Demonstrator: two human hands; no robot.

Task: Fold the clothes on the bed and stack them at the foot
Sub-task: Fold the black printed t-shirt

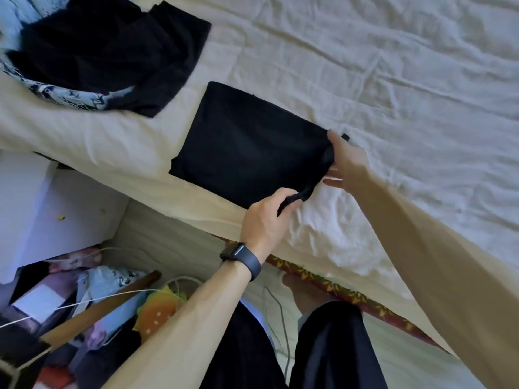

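Dark trouser legs (323, 346) and a bare foot are seen closest, at the bed's near edge, with both forearms reaching over it. One black garment (247, 147) is laid flat on the sheet (393, 66) right at that near edge, already brought down to a compact, roughly square shape. Its near right corner is pinched between thumb and curled fingers of the left hand (264, 220), on whose wrist a dark wristband (241, 258) is worn. The right side of the garment is gripped by the right hand (348, 164), thumb on top and fingers underneath, so that side is lifted slightly off the sheet. Judged: a last fold or a tidy-up of this piece is in progress. Further left along the same edge, a heap of dark clothes (106, 49) is left loose and unfolded, with a blue-and-white patterned cloth (73, 96) under it. No finished stack is visible, and which end is the foot cannot be told. So roughly one item is nearly done; the heap and all stacking are outstanding. Beside the bed, floor clutter (84, 299) and a white cabinet (42, 197) are noted.
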